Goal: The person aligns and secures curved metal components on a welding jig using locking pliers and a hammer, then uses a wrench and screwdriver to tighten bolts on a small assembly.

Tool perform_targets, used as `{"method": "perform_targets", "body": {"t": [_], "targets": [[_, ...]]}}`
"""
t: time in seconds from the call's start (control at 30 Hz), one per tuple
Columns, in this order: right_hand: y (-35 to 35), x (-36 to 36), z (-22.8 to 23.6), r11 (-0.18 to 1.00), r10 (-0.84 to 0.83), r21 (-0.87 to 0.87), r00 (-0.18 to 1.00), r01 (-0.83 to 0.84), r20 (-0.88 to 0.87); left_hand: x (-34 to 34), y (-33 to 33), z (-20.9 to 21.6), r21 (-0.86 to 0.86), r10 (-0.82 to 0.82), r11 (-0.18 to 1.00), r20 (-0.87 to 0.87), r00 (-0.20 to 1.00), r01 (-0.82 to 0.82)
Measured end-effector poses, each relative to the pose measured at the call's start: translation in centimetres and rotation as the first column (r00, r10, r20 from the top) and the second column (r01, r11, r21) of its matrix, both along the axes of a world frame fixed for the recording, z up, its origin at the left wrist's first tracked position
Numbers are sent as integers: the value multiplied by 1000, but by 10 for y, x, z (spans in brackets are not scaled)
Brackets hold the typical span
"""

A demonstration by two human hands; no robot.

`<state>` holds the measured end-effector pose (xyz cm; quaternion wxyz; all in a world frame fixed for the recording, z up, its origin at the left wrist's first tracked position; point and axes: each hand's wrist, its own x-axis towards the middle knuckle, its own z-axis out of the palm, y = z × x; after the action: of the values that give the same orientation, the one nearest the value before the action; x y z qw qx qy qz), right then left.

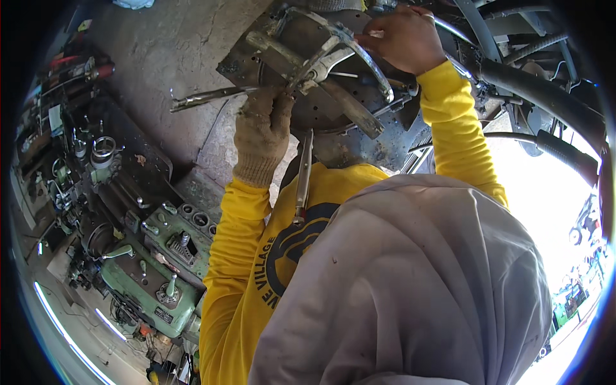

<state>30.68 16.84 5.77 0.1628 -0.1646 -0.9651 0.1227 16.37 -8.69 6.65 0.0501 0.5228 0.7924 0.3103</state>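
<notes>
A spoked metal frame (319, 66) with a curved bar lies over a dark perforated metal plate (307, 110). My left hand (262, 131), in a brown knit glove, is closed at the frame's lower left part; its fingertips are partly hidden. My right hand (410, 40) is bare, its fingers bent together beside the curved bar. A small pale bit shows at those fingers, too small to name. From beside the glove a narrow metal bar (208, 97) sticks out to the left. A slim metal handle (304, 183) points down from the plate toward my yellow sweatshirt.
On the left stands a green machine (151, 289) with several levers, beside tools and metal parts on a dark surface. Thick dark tubes (536, 86) and cables crowd the upper right. Grey cloth (410, 282) covers much of the lower middle. Bright light comes in at right.
</notes>
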Motion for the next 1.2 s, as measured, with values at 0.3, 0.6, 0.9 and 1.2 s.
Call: {"method": "perform_targets", "body": {"t": [0.3,0.6,0.9,1.2], "targets": [[22,7,-8,963,270,27,960,-269,-68,0,7,4,-58,26,998,113,993,-20],[-15,24,-11,983,-85,-142,978,113,188,4,6,9,-122,78,990,75,994,-68],[10,21,-23,984,47,-173,999,-45,10,4,6,11,-92,35,995,-30,999,-38],[49,-16,14,961,264,-97,962,-257,71,3,37,23,212,35,976,-365,930,46]]}}
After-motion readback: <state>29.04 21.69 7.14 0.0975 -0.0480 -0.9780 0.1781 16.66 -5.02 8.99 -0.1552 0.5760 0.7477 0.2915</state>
